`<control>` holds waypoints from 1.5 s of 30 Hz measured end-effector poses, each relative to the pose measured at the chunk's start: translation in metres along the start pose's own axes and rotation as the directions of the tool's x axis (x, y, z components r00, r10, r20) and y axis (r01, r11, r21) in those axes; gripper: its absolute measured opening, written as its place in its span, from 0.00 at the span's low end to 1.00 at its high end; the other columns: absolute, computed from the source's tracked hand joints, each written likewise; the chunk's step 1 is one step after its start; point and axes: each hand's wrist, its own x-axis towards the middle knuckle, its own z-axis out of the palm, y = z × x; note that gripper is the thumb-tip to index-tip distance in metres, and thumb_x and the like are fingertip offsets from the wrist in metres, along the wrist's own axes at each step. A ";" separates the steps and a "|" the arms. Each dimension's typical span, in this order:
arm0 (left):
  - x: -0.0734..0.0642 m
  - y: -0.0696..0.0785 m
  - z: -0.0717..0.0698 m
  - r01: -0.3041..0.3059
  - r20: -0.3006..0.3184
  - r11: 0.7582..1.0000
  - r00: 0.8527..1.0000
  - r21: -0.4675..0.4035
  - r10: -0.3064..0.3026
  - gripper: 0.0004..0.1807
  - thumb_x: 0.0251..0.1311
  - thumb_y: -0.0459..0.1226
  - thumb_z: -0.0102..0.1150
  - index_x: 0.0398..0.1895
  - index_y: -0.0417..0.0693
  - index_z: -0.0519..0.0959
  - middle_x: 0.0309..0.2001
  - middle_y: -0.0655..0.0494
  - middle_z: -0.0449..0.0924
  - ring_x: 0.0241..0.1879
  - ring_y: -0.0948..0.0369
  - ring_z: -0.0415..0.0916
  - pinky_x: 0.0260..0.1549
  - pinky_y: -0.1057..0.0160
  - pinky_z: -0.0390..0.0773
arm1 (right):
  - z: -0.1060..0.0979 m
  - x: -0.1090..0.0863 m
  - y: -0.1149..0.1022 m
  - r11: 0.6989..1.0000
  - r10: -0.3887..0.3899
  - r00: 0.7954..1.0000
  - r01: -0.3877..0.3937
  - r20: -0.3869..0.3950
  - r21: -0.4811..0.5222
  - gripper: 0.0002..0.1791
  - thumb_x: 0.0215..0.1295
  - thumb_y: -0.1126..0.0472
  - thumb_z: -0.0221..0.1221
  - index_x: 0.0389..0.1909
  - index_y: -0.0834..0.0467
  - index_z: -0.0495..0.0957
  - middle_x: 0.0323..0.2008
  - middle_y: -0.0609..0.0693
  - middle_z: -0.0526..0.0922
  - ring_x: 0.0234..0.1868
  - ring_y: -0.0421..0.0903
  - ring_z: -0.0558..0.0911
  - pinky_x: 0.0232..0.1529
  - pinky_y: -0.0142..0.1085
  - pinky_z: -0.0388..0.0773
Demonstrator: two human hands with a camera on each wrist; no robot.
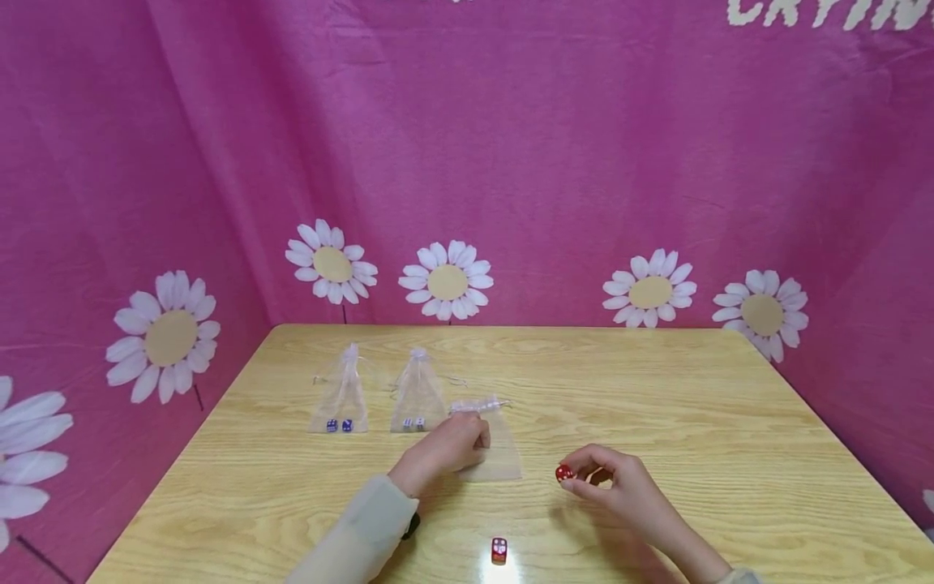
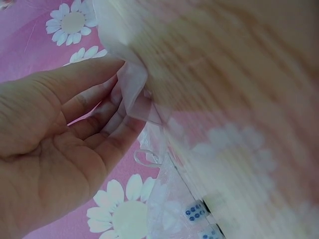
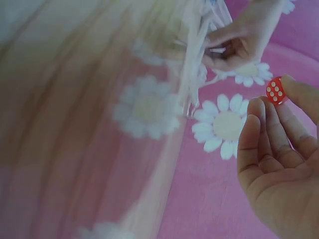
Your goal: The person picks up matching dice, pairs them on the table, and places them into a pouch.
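Observation:
My left hand [image 1: 452,442] pinches the upper edge of a sheer white organza drawstring bag [image 1: 502,456], which lies nearly flat on the wooden table. In the left wrist view, the thin fabric [image 2: 133,89] is caught between thumb and fingers. To the right of this bag, my right hand [image 1: 616,480] holds a red die [image 1: 563,473] with white pips between thumb and fingertips, above the table. The right wrist view shows the same die [image 3: 275,91] with a six-pip face. Another red die [image 1: 499,550] sits near the table's front edge, between the two forearms.
Two more organza bags stand to the left at the back: one bag [image 1: 344,399] contains two blue dice [image 1: 339,425], the other bag [image 1: 419,393] two pale dice [image 1: 413,422]. Pink cloth [image 1: 525,162] with daisies hangs behind and beside the table [image 1: 693,405].

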 end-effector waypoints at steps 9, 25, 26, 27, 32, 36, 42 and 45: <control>0.004 -0.001 0.001 -0.015 0.002 1.000 1.000 0.012 0.015 0.03 0.57 0.26 0.63 0.31 0.41 0.82 0.33 0.53 0.80 0.33 0.65 0.71 0.34 0.71 0.75 | 0.015 0.003 -0.009 0.984 -0.159 0.967 0.171 0.198 -0.046 0.04 0.59 0.63 0.66 0.35 0.55 0.82 0.30 0.48 0.85 0.31 0.26 0.75 0.28 0.26 0.76; 0.003 -0.001 0.000 -0.043 -0.032 0.999 0.999 0.026 0.044 0.03 0.54 0.26 0.64 0.30 0.40 0.82 0.30 0.52 0.79 0.32 0.63 0.72 0.33 0.70 0.74 | 0.032 -0.002 -0.026 0.951 -0.119 0.875 0.236 0.469 -0.200 0.04 0.60 0.55 0.67 0.33 0.48 0.81 0.31 0.34 0.80 0.32 0.24 0.72 0.33 0.21 0.72; 0.003 -0.001 0.000 -0.043 -0.031 0.999 0.999 0.026 0.044 0.03 0.54 0.26 0.64 0.30 0.40 0.82 0.30 0.52 0.79 0.32 0.63 0.72 0.33 0.70 0.74 | 0.033 -0.002 -0.026 0.944 -0.128 0.874 0.253 0.469 -0.214 0.04 0.60 0.55 0.67 0.33 0.48 0.81 0.31 0.33 0.80 0.32 0.24 0.72 0.33 0.21 0.71; 0.003 -0.001 -0.001 -0.043 -0.032 0.999 0.999 0.026 0.044 0.03 0.54 0.26 0.64 0.29 0.40 0.82 0.30 0.52 0.79 0.32 0.63 0.72 0.33 0.70 0.74 | 0.033 -0.003 -0.026 0.937 -0.134 0.873 0.266 0.469 -0.227 0.04 0.60 0.55 0.67 0.33 0.47 0.81 0.30 0.33 0.79 0.31 0.24 0.71 0.32 0.20 0.71; 0.002 -0.002 0.000 -0.034 -0.028 0.999 0.999 0.032 0.034 0.03 0.55 0.26 0.64 0.29 0.41 0.82 0.30 0.53 0.79 0.33 0.63 0.72 0.34 0.70 0.74 | 0.035 -0.003 -0.026 0.908 -0.145 0.866 0.308 0.479 -0.283 0.05 0.59 0.54 0.68 0.32 0.46 0.81 0.30 0.33 0.78 0.31 0.24 0.70 0.31 0.20 0.69; 0.002 -0.001 0.000 -0.027 -0.022 0.999 0.999 0.040 0.028 0.03 0.56 0.27 0.65 0.30 0.41 0.82 0.30 0.53 0.79 0.33 0.64 0.72 0.34 0.71 0.74 | 0.035 -0.004 -0.027 0.900 -0.130 0.863 0.310 0.489 -0.308 0.05 0.60 0.52 0.67 0.32 0.46 0.81 0.31 0.33 0.79 0.31 0.24 0.71 0.32 0.21 0.70; 0.003 -0.001 0.000 -0.027 -0.008 0.999 1.000 0.040 0.027 0.03 0.56 0.26 0.65 0.29 0.42 0.83 0.30 0.54 0.81 0.32 0.64 0.74 0.34 0.72 0.74 | 0.029 -0.004 -0.027 0.951 -0.061 0.883 0.194 0.465 -0.243 0.06 0.62 0.52 0.66 0.35 0.47 0.81 0.32 0.34 0.80 0.33 0.25 0.73 0.34 0.24 0.74; 0.002 -0.002 -0.001 -0.032 -0.004 0.999 0.999 0.035 0.032 0.04 0.56 0.26 0.65 0.28 0.42 0.83 0.29 0.53 0.83 0.32 0.64 0.76 0.33 0.72 0.75 | 0.026 -0.002 -0.023 0.976 -0.045 0.895 0.134 0.444 -0.171 0.06 0.62 0.54 0.66 0.36 0.51 0.82 0.32 0.36 0.82 0.32 0.26 0.74 0.33 0.25 0.75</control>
